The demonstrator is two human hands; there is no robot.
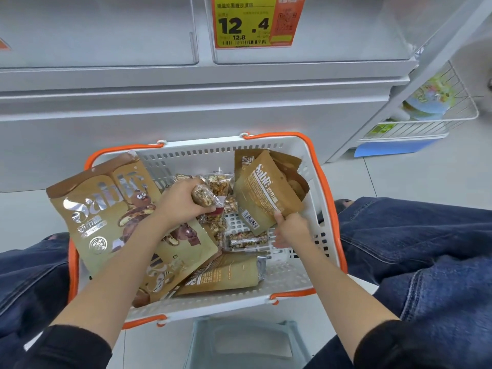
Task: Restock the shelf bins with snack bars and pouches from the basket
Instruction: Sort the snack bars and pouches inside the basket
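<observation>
Two clear shelf bins (106,30) sit above and behind the basket (300,280), and both look bare inside, so by my read the restock has hardly begun. A yellow price tag (247,22) reading 12.4 hangs on the right-hand bin. The basket, white w/ orange handles, rests on the floor between the person's denim-clad knees, seen from above.

Inside it, largest item first: a big tan "Sablé" pouch (101,217) leans on the basket's left wall. A second pouch (263,193), back side showing w/ barcode, stands at the basket's right. A third pouch (226,272) lies flat near the basket's front edge. Clear-wrapped snack bars (247,239) are heaped at the basket's centre.

The left hand (181,201) is over the centre of the basket, fingers curled round one snack bar (205,195). The right hand (290,230) is by the basket's right wall, thumb and fingers pinching the lower corner of the barcode pouch.

Left to do, approx. everything: all pouches and bars visible are in the basket.

Hard to make out: the bar count, since the wrappers overlap; more pouches may be tucked behind the barcode one. The bin tops are cut off. A wire rack (436,113) right of the basket holds blurred goods.
</observation>
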